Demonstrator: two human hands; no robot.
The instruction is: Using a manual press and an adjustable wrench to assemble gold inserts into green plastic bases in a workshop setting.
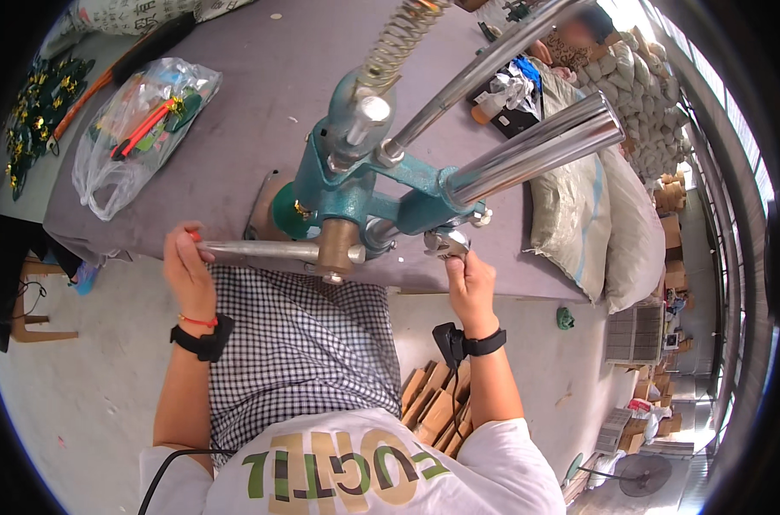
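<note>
A teal hand press [338, 197] stands at the near edge of the covered table, with a chrome column [536, 153] and a coil spring [398, 47] on it. Its steel lever [265, 249] points left from a brass-coloured hub [335, 249]. My left hand [188, 264] is closed round the lever's red-tipped end. On the press's right side, my right hand [471, 287] grips an adjustable wrench [447, 243]. The wrench's head lies by the lower clamp; its handle is mostly hidden in my fist. A round green part [292, 215] sits behind the lever, partly covered by the press.
On the left lie a clear plastic bag [145, 137] with a red-handled cutter and a pile of green and gold trimmings [42, 120]. Full woven sacks [570, 227] line the right side. Flattened cardboard [437, 403] stands below the table. A person [570, 51] is at the far right.
</note>
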